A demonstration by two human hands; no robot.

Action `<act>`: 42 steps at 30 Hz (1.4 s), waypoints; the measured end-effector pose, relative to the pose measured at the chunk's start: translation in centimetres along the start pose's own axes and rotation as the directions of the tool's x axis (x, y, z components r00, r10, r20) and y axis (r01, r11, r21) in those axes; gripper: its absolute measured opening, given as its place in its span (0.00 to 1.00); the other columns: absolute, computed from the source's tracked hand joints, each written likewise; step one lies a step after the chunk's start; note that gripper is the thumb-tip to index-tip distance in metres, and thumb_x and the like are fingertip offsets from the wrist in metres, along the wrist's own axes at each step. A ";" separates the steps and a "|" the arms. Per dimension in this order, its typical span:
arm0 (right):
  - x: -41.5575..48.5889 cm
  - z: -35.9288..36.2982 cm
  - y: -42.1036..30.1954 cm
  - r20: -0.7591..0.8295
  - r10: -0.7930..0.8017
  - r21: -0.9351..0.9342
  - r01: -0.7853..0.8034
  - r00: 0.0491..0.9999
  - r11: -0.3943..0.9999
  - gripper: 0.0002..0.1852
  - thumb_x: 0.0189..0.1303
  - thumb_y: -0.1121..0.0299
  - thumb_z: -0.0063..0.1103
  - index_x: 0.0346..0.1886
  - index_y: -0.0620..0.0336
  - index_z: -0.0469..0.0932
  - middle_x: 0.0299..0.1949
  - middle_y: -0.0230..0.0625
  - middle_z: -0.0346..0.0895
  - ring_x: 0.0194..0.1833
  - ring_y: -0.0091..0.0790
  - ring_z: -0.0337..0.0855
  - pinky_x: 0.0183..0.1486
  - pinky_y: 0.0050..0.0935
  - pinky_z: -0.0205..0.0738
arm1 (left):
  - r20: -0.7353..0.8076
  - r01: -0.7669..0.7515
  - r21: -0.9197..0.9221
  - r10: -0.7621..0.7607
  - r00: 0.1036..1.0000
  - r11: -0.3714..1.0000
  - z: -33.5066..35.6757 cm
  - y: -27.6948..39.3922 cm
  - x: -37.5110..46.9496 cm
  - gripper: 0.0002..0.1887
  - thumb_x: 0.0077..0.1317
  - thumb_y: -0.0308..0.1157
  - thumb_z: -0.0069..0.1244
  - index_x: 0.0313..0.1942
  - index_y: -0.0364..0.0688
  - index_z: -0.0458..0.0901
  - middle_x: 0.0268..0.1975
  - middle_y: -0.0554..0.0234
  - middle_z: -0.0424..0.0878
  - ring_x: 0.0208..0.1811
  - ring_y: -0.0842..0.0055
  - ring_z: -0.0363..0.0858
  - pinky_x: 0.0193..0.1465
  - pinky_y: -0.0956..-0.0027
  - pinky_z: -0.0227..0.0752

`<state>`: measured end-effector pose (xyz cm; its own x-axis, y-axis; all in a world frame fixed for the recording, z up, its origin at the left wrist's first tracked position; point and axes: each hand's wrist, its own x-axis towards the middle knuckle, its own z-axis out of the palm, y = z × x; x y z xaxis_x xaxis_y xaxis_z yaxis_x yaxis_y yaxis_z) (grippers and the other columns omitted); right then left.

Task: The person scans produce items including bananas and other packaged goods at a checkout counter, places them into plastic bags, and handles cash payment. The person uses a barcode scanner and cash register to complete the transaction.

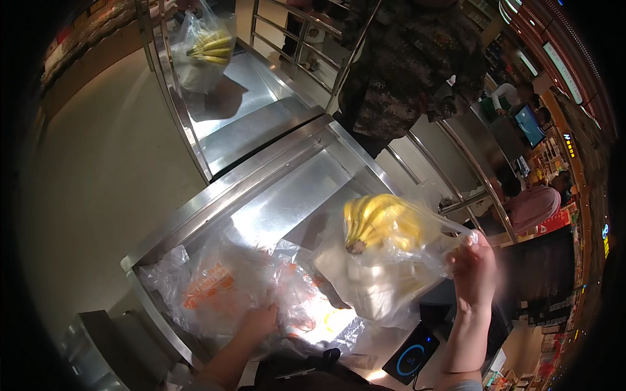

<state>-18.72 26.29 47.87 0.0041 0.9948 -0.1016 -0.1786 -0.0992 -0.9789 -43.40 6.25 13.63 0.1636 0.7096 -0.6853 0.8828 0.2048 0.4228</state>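
My right hand [473,266], at the right, is closed on the gathered top of a clear plastic bag that holds a bunch of bananas [384,220] and, below them, a whitish thing [374,291] I cannot identify. My left hand [260,320] is at the lower middle, beside a translucent plastic bag with orange print [215,283]; its fingers are partly hidden by the film, so I cannot tell whether it grips. Another crumpled bag with red-orange print [298,293] lies right of it in the steel counter tray [190,215].
A black device with a lit blue ring [411,359] is near my right forearm. Beyond the counter stands a person in camouflage clothing [391,73]. At the upper left, another bag of bananas [210,46] hangs from a person's hand over a second steel counter [254,117]. Metal rails [455,161] run alongside.
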 end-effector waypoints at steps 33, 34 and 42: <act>13.3 0.7 11.5 0.362 -0.485 -0.727 0.567 0.796 0.387 0.28 0.58 0.61 0.61 0.59 0.63 0.69 0.56 0.45 0.71 0.58 0.40 0.72 0.60 0.32 0.66 | -0.632 -0.640 -0.754 -0.431 0.644 0.149 -19.4 2.8 14.3 0.27 0.72 0.42 0.34 0.67 0.38 0.58 0.70 0.54 0.57 0.71 0.65 0.54 0.72 0.65 0.43; 10.2 -1.6 11.8 0.332 -0.502 -0.694 0.567 0.799 0.444 0.23 0.60 0.65 0.57 0.58 0.58 0.70 0.55 0.41 0.72 0.57 0.38 0.72 0.59 0.32 0.67 | -0.612 -0.590 -0.783 -0.415 0.673 0.198 -18.2 2.9 11.4 0.26 0.72 0.40 0.35 0.66 0.39 0.59 0.69 0.55 0.59 0.71 0.65 0.54 0.72 0.64 0.43; -16.6 -13.1 23.8 -0.130 0.032 -0.856 -0.128 0.991 0.500 0.23 0.55 0.69 0.59 0.55 0.60 0.71 0.54 0.46 0.70 0.57 0.52 0.68 0.60 0.41 0.64 | -0.608 -0.353 -0.157 0.191 0.770 0.922 -4.0 4.6 -6.0 0.36 0.52 0.19 0.58 0.62 0.40 0.64 0.65 0.50 0.63 0.70 0.56 0.54 0.71 0.58 0.48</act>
<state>-10.10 7.09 23.96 0.1261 0.9798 -0.1552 0.7526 -0.1964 -0.6285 -42.15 5.62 22.08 0.0267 0.9959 -0.0864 0.6875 0.0444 0.7248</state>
